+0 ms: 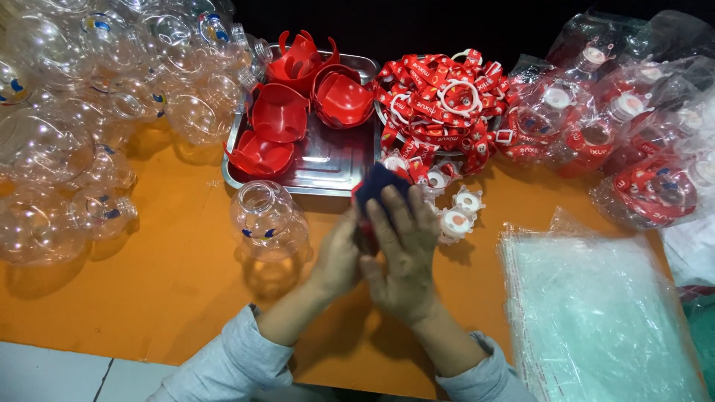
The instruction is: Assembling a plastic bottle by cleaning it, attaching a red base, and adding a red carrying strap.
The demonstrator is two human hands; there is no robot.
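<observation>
**Orange desk, both hands on one dark blue piece**

Orange desk (pixel 171 283) under me, both forearms coming up from the bottom edge in pale grey sleeves, angled inward so the hands meet approx centre frame. Left hand (pixel 339 257) sits side-on, fingers curled in against the right; what its fingertips grip is hidden behind the other hand, so can't tell how tight. Right hand (pixel 402 257) lies back-up, fingers stretched fwd and spread a little, tips resting on a dark blue piece (pixel 378 184). That piece pokes out just above the fingertips, pinched between the two hands, w/ a bit of red showing under it.

Clear plastic bottle (pixel 267 219) stands upright just left of the left hand, close but not touching. Behind it a metal tray (pixel 328 160) holds red bowl-shaped shells (pixel 279 112). Right of the tray, a heap of red printed straps (pixel 439 100); small white caps (pixel 454 219) lie beside my right fingertips. More clear bottles (pixel 89 97) piled far left, bagged finished items (pixel 640 126) far right, stack of clear plastic bags (pixel 596 313) near right.
</observation>
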